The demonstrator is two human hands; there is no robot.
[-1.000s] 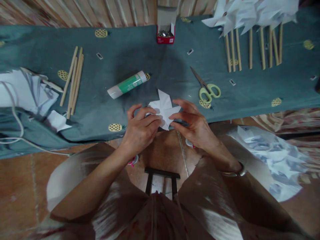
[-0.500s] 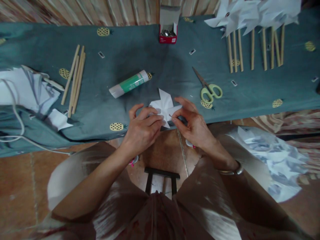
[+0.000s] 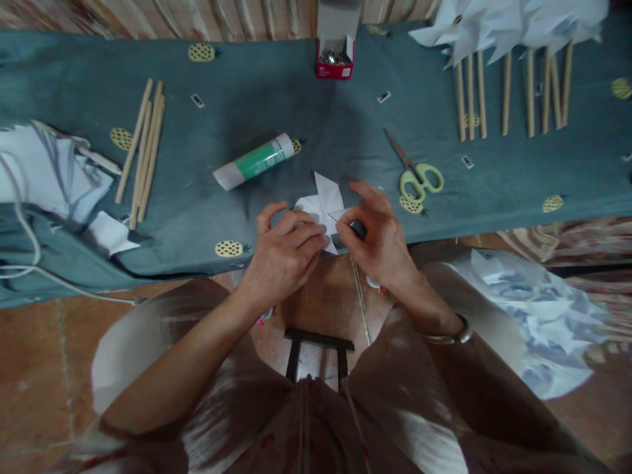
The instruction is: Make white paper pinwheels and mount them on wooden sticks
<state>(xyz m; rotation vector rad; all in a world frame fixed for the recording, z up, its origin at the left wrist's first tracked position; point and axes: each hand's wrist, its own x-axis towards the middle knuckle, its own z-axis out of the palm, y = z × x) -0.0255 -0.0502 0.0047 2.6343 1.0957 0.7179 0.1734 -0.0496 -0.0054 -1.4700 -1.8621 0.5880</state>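
Note:
A white paper pinwheel with folded, pointed blades lies at the front edge of the table. My left hand is closed on its left side, fingertips pressing near the centre. From the right, my right hand pinches a thin pin-like piece between thumb and forefinger, its tip pointing at the pinwheel's middle. My right fingers cover the right-hand blade in part. Beyond my hands lies a green and white glue stick. Scissors with light green handles rest to the right.
A red box of shiny metal bits stands at the back. Wooden sticks and paper sheets lie left, beside a white cable. Finished pinwheels on sticks lie back right. A clear bag of white paper shapes sits lower right.
The thin piece in my right hand has swung from the near side to over the pinwheel's centre. My left hand keeps its hold. The view has shifted slightly.

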